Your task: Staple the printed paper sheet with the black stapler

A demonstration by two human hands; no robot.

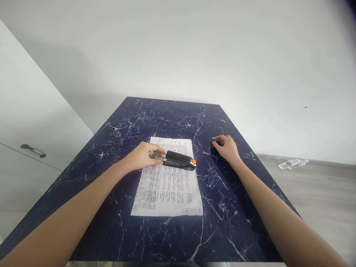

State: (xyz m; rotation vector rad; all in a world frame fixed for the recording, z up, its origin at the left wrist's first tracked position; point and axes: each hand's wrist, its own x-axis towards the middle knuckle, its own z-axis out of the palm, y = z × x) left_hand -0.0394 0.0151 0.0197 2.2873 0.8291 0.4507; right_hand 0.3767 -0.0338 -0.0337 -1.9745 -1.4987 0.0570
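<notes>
A black stapler (178, 158) with an orange piece at its right end lies across a printed sheet of paper (172, 193). My left hand (146, 155) is closed round the stapler's left end, where a metal part sticks out between the fingers. To the right of the paper, my right hand (226, 146) is low over the table, thumb and forefinger pinched together. A tiny dark thing shows at those fingertips, too small to name.
The dark blue marbled table (167, 115) reaches to a white wall (180, 55). At the left stands a white cabinet with a dark handle (33, 150). On the floor to the right lies a clear plastic package (292, 163).
</notes>
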